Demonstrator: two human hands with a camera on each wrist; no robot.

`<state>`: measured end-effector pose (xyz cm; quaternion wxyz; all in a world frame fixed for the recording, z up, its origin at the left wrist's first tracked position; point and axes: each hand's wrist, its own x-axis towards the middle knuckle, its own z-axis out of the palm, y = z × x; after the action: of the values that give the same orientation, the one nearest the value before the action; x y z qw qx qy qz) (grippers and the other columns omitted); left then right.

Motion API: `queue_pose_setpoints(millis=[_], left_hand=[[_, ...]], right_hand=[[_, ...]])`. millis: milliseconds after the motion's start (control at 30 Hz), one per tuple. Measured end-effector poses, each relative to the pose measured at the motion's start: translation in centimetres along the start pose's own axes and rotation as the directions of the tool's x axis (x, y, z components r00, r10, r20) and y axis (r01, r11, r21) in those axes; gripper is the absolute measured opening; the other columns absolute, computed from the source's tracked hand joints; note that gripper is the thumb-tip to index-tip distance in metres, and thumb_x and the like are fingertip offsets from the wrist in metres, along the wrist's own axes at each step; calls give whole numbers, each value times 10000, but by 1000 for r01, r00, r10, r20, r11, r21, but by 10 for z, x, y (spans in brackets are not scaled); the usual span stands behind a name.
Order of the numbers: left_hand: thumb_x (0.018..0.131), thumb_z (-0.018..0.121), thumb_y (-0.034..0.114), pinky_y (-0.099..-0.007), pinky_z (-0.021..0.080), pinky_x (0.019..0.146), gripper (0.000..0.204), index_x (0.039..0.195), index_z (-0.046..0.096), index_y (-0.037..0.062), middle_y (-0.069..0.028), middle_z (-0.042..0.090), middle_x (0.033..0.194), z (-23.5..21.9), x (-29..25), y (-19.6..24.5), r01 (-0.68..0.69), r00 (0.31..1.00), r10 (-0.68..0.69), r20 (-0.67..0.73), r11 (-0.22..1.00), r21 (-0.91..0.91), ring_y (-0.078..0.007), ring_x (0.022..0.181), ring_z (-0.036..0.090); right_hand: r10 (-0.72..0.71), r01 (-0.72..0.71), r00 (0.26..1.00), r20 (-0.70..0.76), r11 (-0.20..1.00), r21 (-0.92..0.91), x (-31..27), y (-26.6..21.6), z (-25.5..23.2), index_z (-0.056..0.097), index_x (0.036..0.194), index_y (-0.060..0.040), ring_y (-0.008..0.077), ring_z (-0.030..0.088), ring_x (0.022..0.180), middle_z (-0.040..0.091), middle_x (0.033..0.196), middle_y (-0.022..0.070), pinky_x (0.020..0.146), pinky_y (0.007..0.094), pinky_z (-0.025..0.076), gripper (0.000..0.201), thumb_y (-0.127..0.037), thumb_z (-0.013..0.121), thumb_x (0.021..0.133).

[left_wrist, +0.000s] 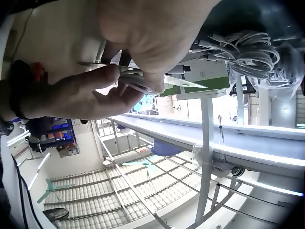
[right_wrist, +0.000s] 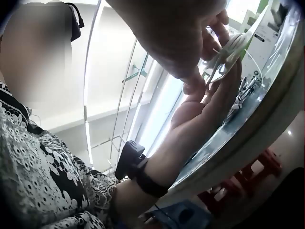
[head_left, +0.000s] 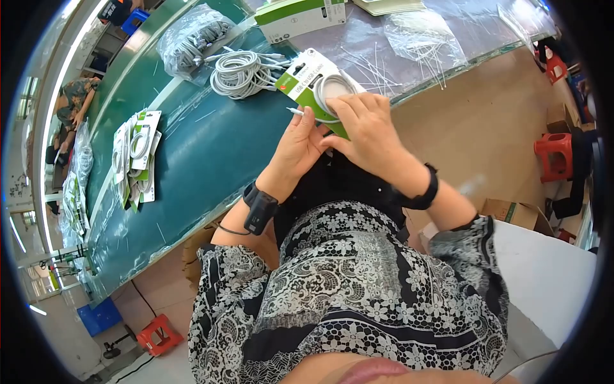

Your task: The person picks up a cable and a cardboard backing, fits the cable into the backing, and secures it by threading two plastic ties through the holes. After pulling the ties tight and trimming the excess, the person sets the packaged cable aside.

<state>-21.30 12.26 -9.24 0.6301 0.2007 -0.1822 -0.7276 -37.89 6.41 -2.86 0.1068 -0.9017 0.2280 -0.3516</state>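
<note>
Head view: two hands, left hand [head_left: 299, 146] and right hand [head_left: 366, 128], hold one cable card [head_left: 309, 82].

Card with coiled cable [head_left: 318, 88] held above the table's near edge, left hand [head_left: 299, 146] under it, right hand [head_left: 364, 128] over it. Behind it on the table [head_left: 211, 153]: loose cable bundle [head_left: 243, 73], bagged cables [head_left: 190, 38] further left. Box [head_left: 300, 16] behind (far edge). Stack of packed cards [head_left: 135, 157] well left. Bag of ties [head_left: 425, 38] to the right.
</note>
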Motion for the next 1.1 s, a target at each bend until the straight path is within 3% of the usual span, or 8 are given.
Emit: queue_pose_setpoints(millis=[67, 367, 467, 633, 733, 767, 867, 1100], left_hand=[[997, 463, 202, -411, 466, 978, 443, 1402, 311, 110, -62, 475, 1317, 11, -6, -11, -23, 1000, 24, -19, 999, 29, -203, 1204, 500], [885, 608, 20, -390, 418, 1032, 589, 1390, 310, 80, -78, 449, 1337, 16, -12, -13, -60, 997, 67, -29, 983, 175, -204, 1223, 480], [880, 610, 11, -395, 417, 1038, 583, 1381, 316, 63, -90, 453, 1335, 10, -15, -10, -69, 996, 77, -38, 982, 174, -210, 1225, 481], [919, 547, 4, -401, 432, 1034, 464, 1346, 373, 44, -109, 490, 1308, 12, -15, 0, -160, 982, 175, -75, 972, 171, -219, 1196, 510], [936, 515, -1, -398, 452, 1016, 395, 1316, 416, 37, -111, 519, 1281, 13, -14, -2, -187, 970, 211, -121, 965, 182, -219, 1166, 535], [942, 502, -3, -396, 465, 1003, 364, 1299, 437, 31, -110, 532, 1266, 13, -14, -4, -190, 963, 223, -154, 960, 205, -218, 1150, 547], [948, 492, -6, -390, 488, 976, 323, 1269, 468, 23, -108, 554, 1239, 14, -15, -12, -214, 949, 253, -189, 955, 205, -215, 1124, 566], [938, 515, -7, -380, 534, 903, 306, 1242, 491, 21, -107, 575, 1204, 13, -17, -24, -246, 924, 282, -258, 955, 165, -206, 1068, 598]], right_hand=[[170, -170, 985, -22, 985, -7, -7, -3, 12, 591, 1057, -76, 266, 548, 942, 609, 973, 69, 866, 393, 364, 384, -105, 726, 699], [174, -164, 985, -22, 960, 226, -16, 11, 29, 574, 1077, -28, 289, 550, 924, 574, 970, 102, 830, 399, 415, 391, -88, 711, 716], [-54, 58, 998, -35, 990, 129, -14, 14, 28, 590, 1105, -32, 287, 553, 942, 567, 984, 113, 874, 418, 423, 412, -78, 705, 713], [-185, 178, 981, 64, 979, 101, -10, 24, 9, 612, 1117, -33, 277, 552, 955, 569, 999, 99, 924, 441, 406, 409, -62, 693, 718], [-269, 276, 960, 74, 953, -124, -10, 21, 0, 632, 1107, -46, 250, 549, 939, 571, 1014, 64, 933, 420, 398, 383, -69, 680, 728], [-268, 276, 960, 78, 953, -123, -13, 18, 0, 632, 1107, -46, 250, 549, 939, 571, 1014, 64, 933, 420, 398, 383, -69, 680, 728], [-31, 30, 999, -26, 999, -39, -19, 1, 7, 662, 1067, -75, 203, 551, 910, 585, 975, 15, 960, 388, 382, 320, -85, 653, 747], [-63, 37, 988, -141, 983, -182, -33, 3, 29, 692, 1031, -121, 154, 558, 841, 578, 845, -30, 971, 369, 375, 282, -111, 640, 754]])
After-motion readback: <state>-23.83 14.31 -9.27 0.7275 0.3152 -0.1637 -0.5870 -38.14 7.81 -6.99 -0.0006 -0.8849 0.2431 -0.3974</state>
